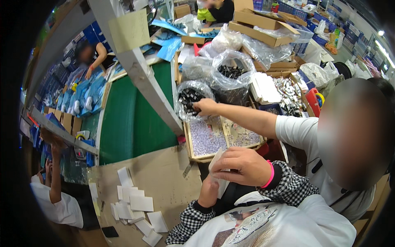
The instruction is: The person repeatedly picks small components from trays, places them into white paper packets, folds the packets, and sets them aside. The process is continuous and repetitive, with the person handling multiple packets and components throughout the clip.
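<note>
Close to my body, my right hand (246, 165) has its fingers bent over the upper part of a small flat white box (217, 159). My left hand (209, 192) grips the lower end of the same box from the other side. Whether the box is open cannot be seen. To the left of my hands, several similar white boxes (142, 203) lie in a loose heap on a cardboard sheet (164, 173). Just beyond my hands stands a divided tray (190, 140) of tiny pale, clear parts.
A co-worker's hand (204, 107) reaches from the right into a plastic bag (180, 91) of black parts. A green conveyor belt (123, 119) runs behind a slanted metal post (154, 88). A carton of metal parts (288, 92) stands at right. A dark phone (110, 231) lies near-left.
</note>
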The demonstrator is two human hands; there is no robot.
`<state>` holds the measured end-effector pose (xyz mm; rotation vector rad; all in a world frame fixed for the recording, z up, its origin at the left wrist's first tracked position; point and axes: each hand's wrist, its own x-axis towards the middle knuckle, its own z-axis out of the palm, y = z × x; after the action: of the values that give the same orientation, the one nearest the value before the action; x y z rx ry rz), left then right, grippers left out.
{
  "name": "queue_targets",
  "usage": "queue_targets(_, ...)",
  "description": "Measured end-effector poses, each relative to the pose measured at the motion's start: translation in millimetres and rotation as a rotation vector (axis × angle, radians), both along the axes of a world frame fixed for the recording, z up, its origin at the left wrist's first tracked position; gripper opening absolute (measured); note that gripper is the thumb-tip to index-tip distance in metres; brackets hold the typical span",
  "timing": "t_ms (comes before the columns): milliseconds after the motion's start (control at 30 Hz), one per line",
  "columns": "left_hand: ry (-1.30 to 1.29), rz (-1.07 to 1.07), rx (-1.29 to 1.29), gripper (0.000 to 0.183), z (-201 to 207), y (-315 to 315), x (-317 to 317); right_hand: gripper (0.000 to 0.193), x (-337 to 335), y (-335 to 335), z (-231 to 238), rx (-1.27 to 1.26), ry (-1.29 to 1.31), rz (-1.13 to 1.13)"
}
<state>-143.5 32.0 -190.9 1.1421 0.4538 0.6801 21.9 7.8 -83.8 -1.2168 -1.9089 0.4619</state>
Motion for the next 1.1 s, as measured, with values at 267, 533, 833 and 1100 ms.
queue_targets(267, -0.184, -0.272, -0.311, 0.114, -6.9, 7.3, -0.3, 0.010, 9.0, -0.5, -9.1, -0.033, -0.167, -0.018)
queue_targets(533, -0.108, -0.251, -0.263, 0.098, -7.8, 10.4, -8.2, 0.009, 8.3, 7.3, -26.3, -0.024, -0.114, 0.130)
queue_targets(833, 0.170, -0.036, -0.056, 0.047, -31.3, 9.2, -5.9, 0.010, 9.7, 16.3, -49.8, -0.035, -0.101, 0.112)
queue_targets(1100, 0.139, 0.036, -0.223, 0.042, -27.9, 2.0, 0.7, 0.021, 39.8, 24.2, -52.1, -0.357, 0.160, 0.164)
